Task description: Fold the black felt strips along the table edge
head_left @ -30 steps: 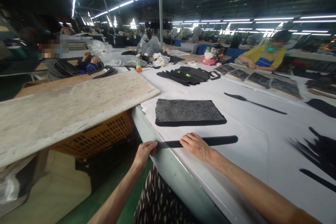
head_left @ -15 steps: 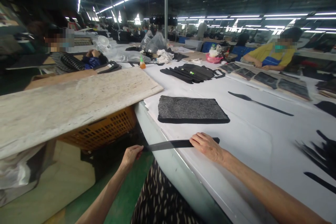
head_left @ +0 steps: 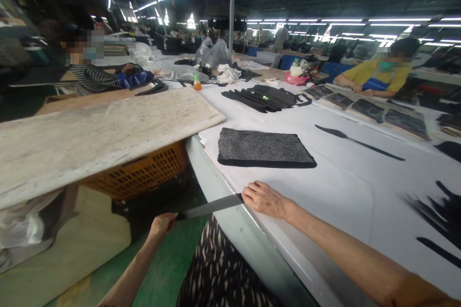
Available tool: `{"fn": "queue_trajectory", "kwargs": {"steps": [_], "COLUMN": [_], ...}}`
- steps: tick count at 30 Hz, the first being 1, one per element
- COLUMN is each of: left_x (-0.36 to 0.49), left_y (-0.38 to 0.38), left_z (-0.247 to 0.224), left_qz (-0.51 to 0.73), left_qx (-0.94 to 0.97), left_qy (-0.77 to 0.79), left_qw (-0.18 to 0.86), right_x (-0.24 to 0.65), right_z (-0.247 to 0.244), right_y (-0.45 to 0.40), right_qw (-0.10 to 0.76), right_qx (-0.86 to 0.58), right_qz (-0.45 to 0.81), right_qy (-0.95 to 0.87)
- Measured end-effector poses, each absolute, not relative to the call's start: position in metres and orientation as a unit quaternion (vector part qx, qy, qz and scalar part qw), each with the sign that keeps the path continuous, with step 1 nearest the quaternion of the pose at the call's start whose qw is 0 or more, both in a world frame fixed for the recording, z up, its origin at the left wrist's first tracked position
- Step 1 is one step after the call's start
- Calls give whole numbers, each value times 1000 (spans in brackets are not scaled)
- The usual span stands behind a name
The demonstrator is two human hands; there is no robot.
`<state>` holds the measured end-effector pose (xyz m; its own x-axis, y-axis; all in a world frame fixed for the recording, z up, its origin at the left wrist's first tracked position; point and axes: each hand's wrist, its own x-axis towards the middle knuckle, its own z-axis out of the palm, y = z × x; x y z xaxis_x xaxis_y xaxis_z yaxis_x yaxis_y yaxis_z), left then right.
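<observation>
strip (head_left: 212,207): between hands (head_left: 264,200); stack (head_left: 266,146): on table (head_left: 345,230); crate (head_left: 144,169): under board (head_left: 108,120)

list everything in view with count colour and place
strip: 1, black, between both hands
layered stack: 1, grey and black, table centre
tapered piece: 1, black, right of stack
overlapping pieces: several, black, beyond stack
splayed pieces: several, black, blurred, right edge
bottle: 1, orange and green, beyond stack
board: 1, off-white, left
crate: 1, orange-yellow, under board
worktable: 1, white-topped, centre to right
background clutter: uncountable, mixed, far tables
nearer co-workers: 2, striped and yellow tops, left and right
left hand: 1, bare, gripping strip off the table
right hand: 1, bare, on strip, table edge
</observation>
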<state>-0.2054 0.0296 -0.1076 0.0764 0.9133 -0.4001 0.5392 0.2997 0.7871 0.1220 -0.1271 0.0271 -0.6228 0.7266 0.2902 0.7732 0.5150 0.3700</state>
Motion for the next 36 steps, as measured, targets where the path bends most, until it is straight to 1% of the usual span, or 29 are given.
{"fn": "queue_trajectory", "kwargs": {"steps": [7,14,18,21,24,26,29,31,33,34,36], "left_x": [-223,-225,-233,-241,-232,-210,-160,-127,-102,-93,-84], "left_y": [26,27,16,10,9,7,-6,-22,-39,-45,-50], "left_z": [-125,-144,-148,-143,-125,-103,-56,-23,0,5,6], "left_qz": [195,183,168,173,199,227,253,235,229,219,183], "left_qx": [545,515,489,469,479,513,596,706,757,770,758], "left_qy": [633,661,688,707,705,670,558,410,351,344,363], "left_qw": [514,513,509,500,484,487,520,527,501,491,510], "right_x": [134,112,106,108,109,109,107,103,99,98,97], "right_z": [26,27,27,25,24,25,28,29,27,23,11], "right_y": [-138,-126,-123,-123,-123,-123,-124,-126,-129,-129,-126], "right_qw": [77,43,50,57,57,51,42,42,54,68,119], "right_qx": [-480,-430,-421,-426,-429,-430,-427,-424,-423,-422,-425], "right_qz": [-221,-234,-241,-240,-235,-231,-227,-226,-230,-236,-257], "right_qy": [-845,-871,-873,-870,-870,-871,-874,-876,-875,-873,-860]}}
